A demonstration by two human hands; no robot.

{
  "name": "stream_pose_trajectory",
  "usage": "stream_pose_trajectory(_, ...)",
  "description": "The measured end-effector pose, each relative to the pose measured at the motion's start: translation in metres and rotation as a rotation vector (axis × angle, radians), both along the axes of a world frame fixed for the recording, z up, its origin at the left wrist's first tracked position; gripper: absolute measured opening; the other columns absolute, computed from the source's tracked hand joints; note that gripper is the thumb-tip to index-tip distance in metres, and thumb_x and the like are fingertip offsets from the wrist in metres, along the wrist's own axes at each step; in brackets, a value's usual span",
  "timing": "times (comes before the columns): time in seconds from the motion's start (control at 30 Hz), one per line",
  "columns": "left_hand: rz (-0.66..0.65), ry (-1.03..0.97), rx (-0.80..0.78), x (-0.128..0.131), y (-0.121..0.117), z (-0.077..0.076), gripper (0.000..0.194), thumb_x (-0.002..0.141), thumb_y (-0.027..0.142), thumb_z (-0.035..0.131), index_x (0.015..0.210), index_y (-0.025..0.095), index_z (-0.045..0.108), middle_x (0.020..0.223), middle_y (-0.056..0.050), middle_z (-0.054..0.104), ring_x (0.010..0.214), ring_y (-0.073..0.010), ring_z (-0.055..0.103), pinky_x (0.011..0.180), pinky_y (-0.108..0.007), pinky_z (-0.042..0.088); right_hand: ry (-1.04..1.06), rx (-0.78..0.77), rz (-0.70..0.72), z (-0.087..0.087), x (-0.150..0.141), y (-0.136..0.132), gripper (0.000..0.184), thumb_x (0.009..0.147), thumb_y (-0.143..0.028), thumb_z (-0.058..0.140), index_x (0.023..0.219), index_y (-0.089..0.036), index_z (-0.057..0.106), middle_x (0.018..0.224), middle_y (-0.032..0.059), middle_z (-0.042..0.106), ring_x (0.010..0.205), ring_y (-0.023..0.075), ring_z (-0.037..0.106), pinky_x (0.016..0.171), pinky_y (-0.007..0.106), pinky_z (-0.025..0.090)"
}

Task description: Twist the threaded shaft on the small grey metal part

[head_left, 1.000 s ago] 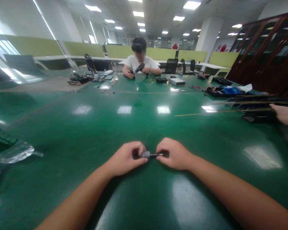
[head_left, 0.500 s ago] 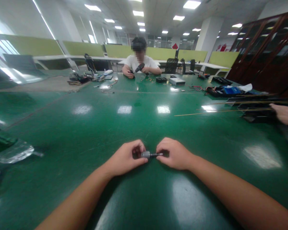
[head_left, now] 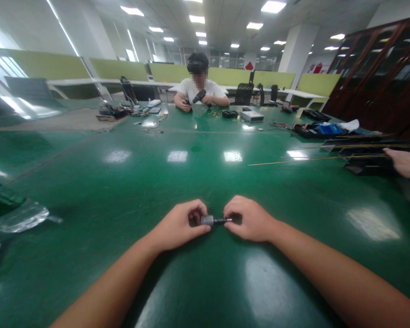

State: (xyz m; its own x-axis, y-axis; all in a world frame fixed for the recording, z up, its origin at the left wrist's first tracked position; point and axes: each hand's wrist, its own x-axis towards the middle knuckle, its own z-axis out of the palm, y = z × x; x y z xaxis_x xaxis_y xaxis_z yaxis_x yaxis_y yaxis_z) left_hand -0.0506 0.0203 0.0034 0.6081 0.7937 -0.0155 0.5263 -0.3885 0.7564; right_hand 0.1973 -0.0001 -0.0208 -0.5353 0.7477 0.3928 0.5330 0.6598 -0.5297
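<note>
Head cam: both forearms [head_left: 116, 278] slanted inward over the desk [head_left: 198, 287], left grip [head_left: 177, 224] pinching a grey cylinder [head_left: 207, 220], right grip [head_left: 253, 218] pinching its dark shaft [head_left: 220, 221]. It lay sideways between them.

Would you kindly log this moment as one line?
left hand: holds grey cylinder | right hand: pinches end of dark shaft | co-worker opposite: holds dark tool
</note>
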Motion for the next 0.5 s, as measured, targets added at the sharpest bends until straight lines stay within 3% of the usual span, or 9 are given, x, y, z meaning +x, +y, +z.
stream_pose_trajectory(0.5, -0.004, 0.014, 0.016, 0.0007, 0.0000, 0.0015, 0.023, 0.079, 0.028, 0.071, 0.097, 0.016, 0.066, 0.084, -0.002, 0.067, 0.075, -0.0174, 0.063, 0.070, -0.027, 0.049, -0.002, 0.001, -0.008, 0.0017, 0.0037, 0.0004, 0.010, 0.074, -0.014, 0.072, 0.080, -0.019, 0.067, 0.089, 0.0037, 0.071, 0.086, 0.0197, 0.062, 0.081, 0.033, 0.050)
